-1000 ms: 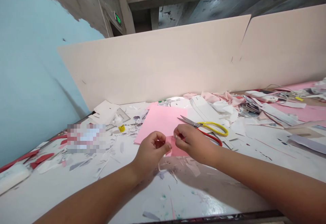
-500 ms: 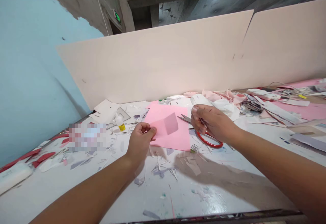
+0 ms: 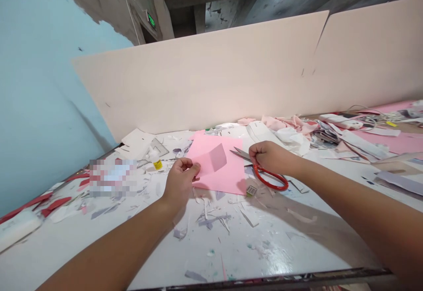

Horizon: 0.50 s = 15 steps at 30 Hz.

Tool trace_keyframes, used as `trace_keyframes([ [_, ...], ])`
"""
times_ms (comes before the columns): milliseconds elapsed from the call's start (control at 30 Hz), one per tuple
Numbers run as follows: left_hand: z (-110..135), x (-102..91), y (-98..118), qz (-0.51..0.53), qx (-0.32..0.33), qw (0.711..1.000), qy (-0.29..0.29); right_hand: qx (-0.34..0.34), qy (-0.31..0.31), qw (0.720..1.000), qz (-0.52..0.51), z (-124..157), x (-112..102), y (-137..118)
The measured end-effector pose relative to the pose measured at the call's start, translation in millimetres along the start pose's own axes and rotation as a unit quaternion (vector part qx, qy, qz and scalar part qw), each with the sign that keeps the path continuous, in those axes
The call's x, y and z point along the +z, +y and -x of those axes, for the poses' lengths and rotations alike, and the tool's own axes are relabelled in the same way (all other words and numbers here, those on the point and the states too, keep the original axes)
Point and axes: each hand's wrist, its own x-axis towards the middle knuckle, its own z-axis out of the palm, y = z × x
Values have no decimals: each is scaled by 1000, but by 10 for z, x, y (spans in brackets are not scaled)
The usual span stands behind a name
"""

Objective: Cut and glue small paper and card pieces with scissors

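My left hand (image 3: 181,178) pinches a small pink paper strip (image 3: 206,162) between thumb and fingers. The strip has a fold, and its far end stands tilted up over a larger pink sheet (image 3: 231,183) lying on the table. My right hand (image 3: 269,156) has its fingers curled around the middle of a pair of scissors (image 3: 271,180) with red handles. The blades point left over the sheet's right edge, slightly parted. The fingertips' exact hold is hidden behind the hand.
A glue bottle with a yellow label (image 3: 157,161) stands left of the sheet. Paper scraps (image 3: 211,220) litter the white table (image 3: 158,255). Crumpled pink pieces (image 3: 291,124), stacked strips and a white power strip (image 3: 342,121) lie along the pale partition (image 3: 211,83).
My right hand has come down and closed on the scissors, its fingers curling in. My left hand keeps the pink strip in nearly the same place.
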Motion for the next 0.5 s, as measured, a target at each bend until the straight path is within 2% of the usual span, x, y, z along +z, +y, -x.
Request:
trace_keyframes([
  [133, -4, -10, -2, 11, -3, 1000, -4, -10, 15, 996, 90, -43, 276, 45],
  [233, -6, -12, -4, 10, -9, 1000, -6, -52, 19, 988, 146, -68, 402, 82],
  [333, 1, -7, -3, 19, -13, 1000, -11, -137, 8, 972, 193, -93, 437, 156],
  [433, 16, 3, 7, 30, -14, 999, -14, -256, -11, 939, 228, -106, 436, 206],
  [500, 26, 9, 19, 27, -15, 999, -15, -305, -26, 925, 224, -114, 443, 193],
])
